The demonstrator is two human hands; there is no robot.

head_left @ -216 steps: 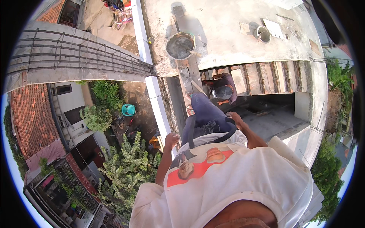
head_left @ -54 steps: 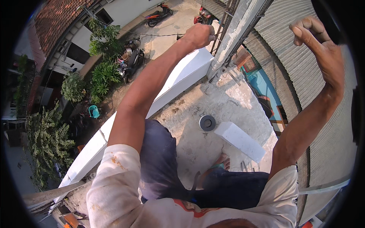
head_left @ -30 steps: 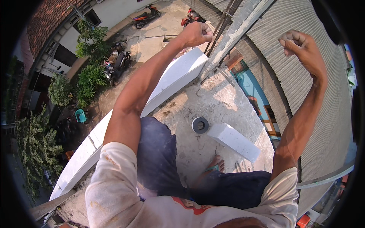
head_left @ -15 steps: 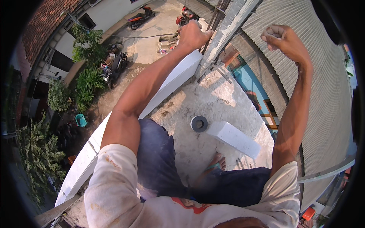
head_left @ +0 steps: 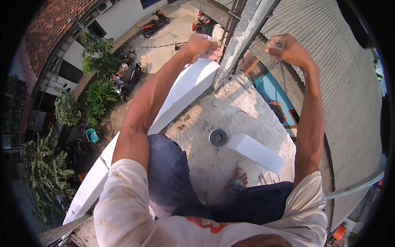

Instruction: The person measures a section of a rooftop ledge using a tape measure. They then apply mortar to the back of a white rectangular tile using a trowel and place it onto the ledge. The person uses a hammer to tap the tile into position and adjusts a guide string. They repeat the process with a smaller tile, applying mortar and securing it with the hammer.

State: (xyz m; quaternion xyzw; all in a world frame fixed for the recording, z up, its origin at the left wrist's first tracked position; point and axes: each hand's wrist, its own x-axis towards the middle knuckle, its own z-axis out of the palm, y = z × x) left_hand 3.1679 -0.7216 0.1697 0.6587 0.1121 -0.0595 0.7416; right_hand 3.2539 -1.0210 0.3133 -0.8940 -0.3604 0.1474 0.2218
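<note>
My left hand [head_left: 205, 47] is at the top middle, its fingers curled in toward the thumb, just left of the thin rebar rods [head_left: 231, 24]. These rods run along a grey, mortar-smeared post [head_left: 247, 35]. On the other side of the post my right hand [head_left: 284, 50] is raised with its fingers closed in a pinch. Whatever either hand holds is too small or hidden to make out. Below the left hand, a low wall of white blocks [head_left: 185, 96] meets the foot of the post.
A roll of grey tape [head_left: 217, 138] and a loose white block [head_left: 256, 153] lie on the rough concrete slab [head_left: 197, 160] by my foot. Beyond the wall the ground drops to a yard with motorbikes [head_left: 154, 24] and plants. A corrugated roof [head_left: 341, 103] spreads along the right.
My left hand has come down slightly, its fingers now turned toward the rods. My right hand has moved left and a little lower, closer to the post. The view has shifted slightly.
</note>
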